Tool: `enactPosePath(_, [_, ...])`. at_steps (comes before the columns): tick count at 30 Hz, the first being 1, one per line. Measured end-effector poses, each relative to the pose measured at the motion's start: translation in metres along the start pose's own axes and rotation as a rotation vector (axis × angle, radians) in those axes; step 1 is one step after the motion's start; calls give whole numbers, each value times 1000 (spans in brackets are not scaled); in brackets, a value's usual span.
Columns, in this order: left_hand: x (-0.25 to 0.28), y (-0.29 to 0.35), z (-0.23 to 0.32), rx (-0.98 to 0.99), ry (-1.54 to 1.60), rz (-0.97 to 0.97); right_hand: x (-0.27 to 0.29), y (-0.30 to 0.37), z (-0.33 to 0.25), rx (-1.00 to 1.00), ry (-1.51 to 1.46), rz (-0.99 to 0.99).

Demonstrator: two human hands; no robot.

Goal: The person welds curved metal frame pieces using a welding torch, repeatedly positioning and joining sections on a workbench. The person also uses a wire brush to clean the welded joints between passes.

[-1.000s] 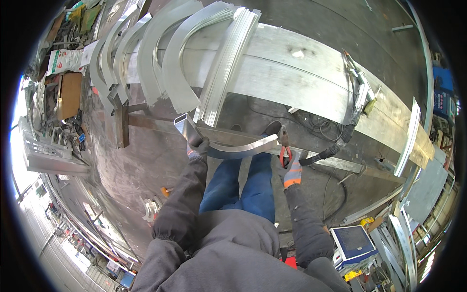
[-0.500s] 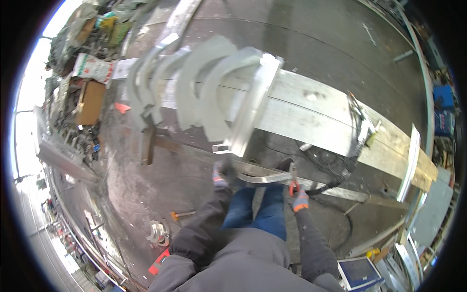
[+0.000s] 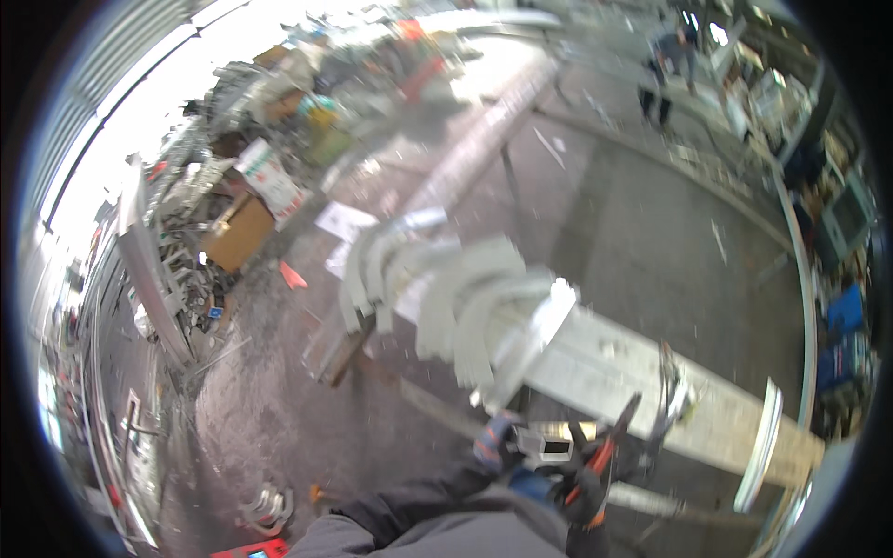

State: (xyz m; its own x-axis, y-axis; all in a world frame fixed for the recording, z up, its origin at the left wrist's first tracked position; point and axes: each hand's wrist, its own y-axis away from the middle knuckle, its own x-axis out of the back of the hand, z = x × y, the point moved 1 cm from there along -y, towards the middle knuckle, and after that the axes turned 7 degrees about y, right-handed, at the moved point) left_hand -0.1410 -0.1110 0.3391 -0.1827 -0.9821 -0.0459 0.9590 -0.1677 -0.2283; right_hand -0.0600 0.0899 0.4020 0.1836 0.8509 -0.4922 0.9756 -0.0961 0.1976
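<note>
Dark-gloved left hand [image 3: 499,441]: grip pinching silver rectangular metal tube [image 3: 533,445] | right hand [image 3: 582,493]: grip around red-handled metal pliers [image 3: 604,456] | risk: slack left hold could twist tube into pliers

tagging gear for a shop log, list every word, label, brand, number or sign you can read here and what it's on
None can be read for certain.
White sack: coloured print, too blurred to read.
Red device at the lower edge: screen lit, any text too small and blurred.
Blue case at right: any marking too blurred.
Rectangular metal tube and red-handled pliers: no lettering visible.
</note>
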Motion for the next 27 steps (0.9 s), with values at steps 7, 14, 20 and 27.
enactPosePath(7, [-17,19,-43,416,41,-262,-25,-47,-26,-33,415,-9])
enactPosePath(14, [-6,29,-81,938,438,-369,-50,-36,-71,73,1152,-475])
enactPosePath(20, [-16,-4,-52,917,817,-151,-43,-40,-39,78,711,-574])
enactPosePath(27, [-21,-74,-39,972,1282,-107,-1,10,-21,136,407,90])
